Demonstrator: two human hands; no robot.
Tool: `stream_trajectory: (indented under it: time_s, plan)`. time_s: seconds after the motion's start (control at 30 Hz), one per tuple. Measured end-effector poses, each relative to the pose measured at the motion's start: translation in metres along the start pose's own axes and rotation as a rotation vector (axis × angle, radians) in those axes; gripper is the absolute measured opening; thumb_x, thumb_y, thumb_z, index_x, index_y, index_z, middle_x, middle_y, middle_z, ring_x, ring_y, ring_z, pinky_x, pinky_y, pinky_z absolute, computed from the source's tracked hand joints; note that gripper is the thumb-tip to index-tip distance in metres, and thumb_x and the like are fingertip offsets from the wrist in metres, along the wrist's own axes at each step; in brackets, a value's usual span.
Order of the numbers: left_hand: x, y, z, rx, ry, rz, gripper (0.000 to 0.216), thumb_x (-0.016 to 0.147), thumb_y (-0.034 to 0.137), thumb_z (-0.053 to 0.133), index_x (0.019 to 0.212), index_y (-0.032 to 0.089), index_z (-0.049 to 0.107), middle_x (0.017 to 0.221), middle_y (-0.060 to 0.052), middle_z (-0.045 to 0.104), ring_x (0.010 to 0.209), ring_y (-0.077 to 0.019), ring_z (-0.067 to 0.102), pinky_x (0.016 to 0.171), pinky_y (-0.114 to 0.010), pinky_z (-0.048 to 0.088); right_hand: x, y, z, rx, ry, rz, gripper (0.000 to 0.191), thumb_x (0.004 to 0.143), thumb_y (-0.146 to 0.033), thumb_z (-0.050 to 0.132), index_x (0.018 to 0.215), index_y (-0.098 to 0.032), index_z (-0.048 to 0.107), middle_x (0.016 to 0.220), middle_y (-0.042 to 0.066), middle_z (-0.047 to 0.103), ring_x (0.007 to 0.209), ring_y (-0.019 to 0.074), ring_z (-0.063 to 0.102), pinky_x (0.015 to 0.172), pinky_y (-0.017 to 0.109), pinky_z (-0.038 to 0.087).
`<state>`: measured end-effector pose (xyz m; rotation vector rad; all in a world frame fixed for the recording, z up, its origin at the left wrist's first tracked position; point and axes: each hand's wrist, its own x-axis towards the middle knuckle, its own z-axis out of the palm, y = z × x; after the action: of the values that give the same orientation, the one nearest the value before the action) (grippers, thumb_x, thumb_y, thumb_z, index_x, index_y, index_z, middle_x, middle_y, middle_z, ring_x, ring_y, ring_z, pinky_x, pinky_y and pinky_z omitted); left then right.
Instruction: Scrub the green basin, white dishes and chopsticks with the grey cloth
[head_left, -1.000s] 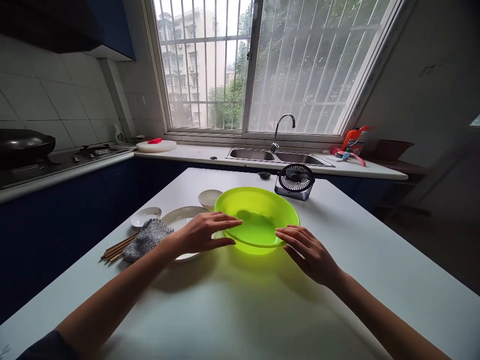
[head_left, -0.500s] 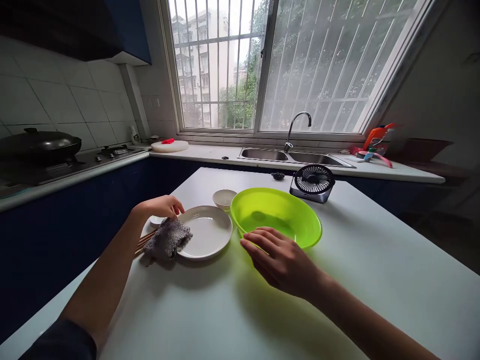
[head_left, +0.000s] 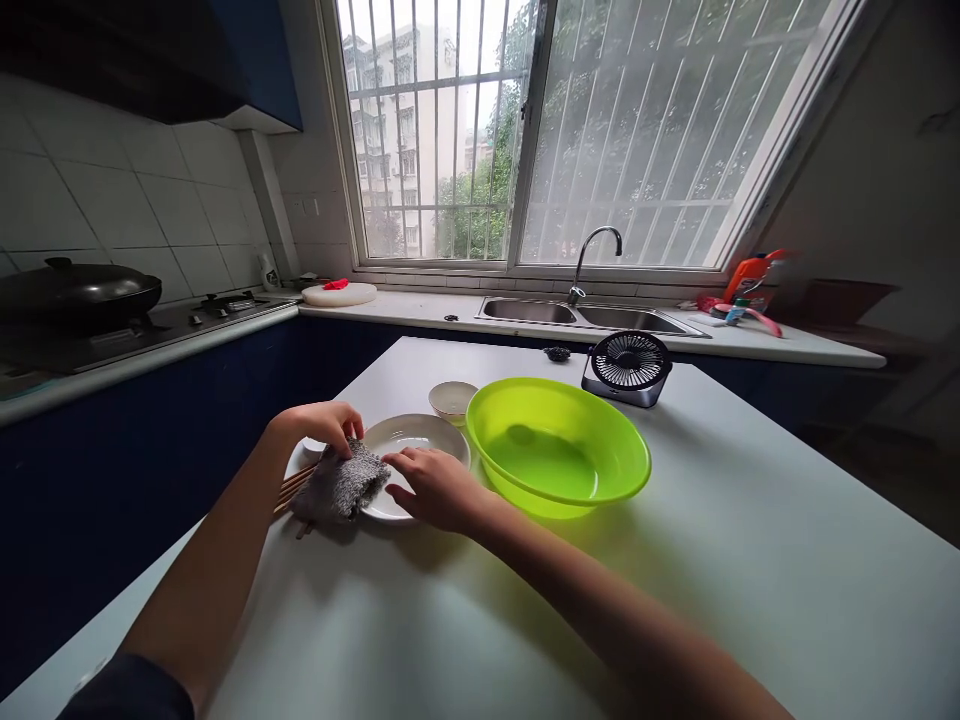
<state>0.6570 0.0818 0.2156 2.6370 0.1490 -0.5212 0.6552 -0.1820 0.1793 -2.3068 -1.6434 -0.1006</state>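
My left hand (head_left: 330,428) pinches the top edge of a grey, rough-textured cleaning cloth (head_left: 336,490), which hangs over the left rim of a white plate (head_left: 450,455). My right hand (head_left: 436,488) is over the plate, fingers stretched toward the cloth's right edge and thumb apart, holding nothing. Whether its fingertips touch the cloth I cannot tell. Wooden chopsticks (head_left: 291,488) stick out from behind the cloth on the left. A small white dish (head_left: 313,444) is partly hidden behind my left hand. Right of the plate stands a lime-green basin (head_left: 555,490).
A small bowl (head_left: 453,400) sits behind the plate. A black fan (head_left: 628,368) and a dark scrubber (head_left: 557,354) are at the table's far edge. Beyond are a double sink (head_left: 529,311) with a faucet (head_left: 598,240), and a lidded wok (head_left: 75,292) on the stove at left.
My right hand has moved left, from the basin's near rim to over the plate beside the cloth. My left hand now pinches the cloth's top edge more visibly, and the cloth has lifted slightly.
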Motion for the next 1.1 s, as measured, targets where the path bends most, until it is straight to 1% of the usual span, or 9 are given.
stream_trajectory:
  time_s: [0.1,0.2,0.33,0.57,0.77,0.87,0.97,1.03,1.1]
  plan:
    - [-0.004,0.005,0.0,0.02,0.022,-0.014,0.028,0.045,0.027,0.075,0.072,0.017,0.072,0.063,-0.001,0.065,0.065,-0.0207,0.058,0.053,-0.025,0.037,-0.002,0.003,0.0,0.028,0.006,0.022,0.036,0.098,-0.03,0.055,0.129,-0.012,0.061,0.116,0.016,0.071,0.101,0.0267,0.069,0.083,0.036,0.052]
    - [-0.009,0.013,-0.002,0.025,0.058,-0.014,0.023,0.046,0.026,0.073,0.066,0.017,0.069,0.06,0.0,0.062,0.062,-0.0191,0.055,0.051,-0.025,0.034,-0.007,0.008,-0.003,0.046,0.012,0.041,0.035,0.098,-0.029,0.056,0.128,-0.012,0.061,0.118,0.016,0.07,0.1,0.0272,0.07,0.084,0.036,0.052]
    - [-0.016,0.026,-0.004,0.015,0.117,0.037,0.024,0.051,0.028,0.072,0.073,0.018,0.07,0.065,0.0,0.064,0.066,-0.0184,0.056,0.055,-0.025,0.037,-0.014,0.012,-0.009,0.095,0.054,0.086,0.034,0.097,-0.028,0.056,0.127,-0.013,0.062,0.12,0.016,0.07,0.105,0.0272,0.069,0.087,0.036,0.052]
    - [-0.026,0.052,-0.004,-0.049,0.221,0.312,0.031,0.066,0.04,0.074,0.088,0.018,0.074,0.075,-0.001,0.069,0.073,-0.0178,0.059,0.064,-0.025,0.044,-0.021,0.015,-0.019,0.28,0.199,0.156,0.036,0.096,-0.026,0.058,0.129,-0.013,0.059,0.124,0.017,0.067,0.111,0.0268,0.066,0.095,0.04,0.052]
    - [-0.03,0.073,-0.001,-0.225,0.33,0.467,0.04,0.069,0.049,0.079,0.093,0.018,0.075,0.089,-0.005,0.074,0.086,-0.022,0.065,0.078,-0.03,0.05,-0.021,0.026,-0.021,0.42,0.353,0.147,0.06,0.086,-0.028,0.073,0.138,-0.009,0.049,0.137,0.021,0.056,0.128,0.0288,0.055,0.11,0.044,0.044]
    - [-0.029,0.084,0.005,-0.348,0.394,0.52,0.044,0.066,0.05,0.082,0.095,0.018,0.076,0.092,-0.006,0.075,0.089,-0.0234,0.066,0.083,-0.033,0.052,-0.022,0.031,-0.025,0.455,0.404,0.177,0.072,0.081,-0.029,0.078,0.142,-0.007,0.046,0.149,0.026,0.043,0.141,0.0313,0.042,0.117,0.046,0.036]
    - [-0.027,0.096,0.014,-0.493,0.444,0.552,0.047,0.06,0.05,0.087,0.091,0.017,0.076,0.09,-0.007,0.075,0.089,-0.0241,0.067,0.084,-0.035,0.053,-0.024,0.036,-0.033,0.48,0.454,0.221,0.082,0.076,-0.028,0.08,0.147,-0.01,0.041,0.156,0.025,0.034,0.148,0.0335,0.031,0.12,0.051,0.031]
    - [-0.025,0.102,0.019,-0.592,0.469,0.552,0.048,0.057,0.049,0.089,0.09,0.016,0.076,0.089,-0.008,0.075,0.088,-0.0243,0.067,0.084,-0.036,0.054,-0.028,0.039,-0.04,0.516,0.481,0.246,0.087,0.074,-0.028,0.081,0.148,-0.013,0.04,0.155,0.024,0.039,0.144,0.0342,0.037,0.118,0.052,0.034]
    - [-0.023,0.108,0.024,-0.675,0.49,0.549,0.048,0.055,0.047,0.091,0.089,0.017,0.077,0.09,-0.008,0.075,0.088,-0.0242,0.068,0.083,-0.036,0.054,-0.031,0.043,-0.046,0.581,0.479,0.274,0.088,0.073,-0.03,0.082,0.149,-0.012,0.04,0.145,0.022,0.052,0.132,0.0333,0.051,0.111,0.051,0.042]
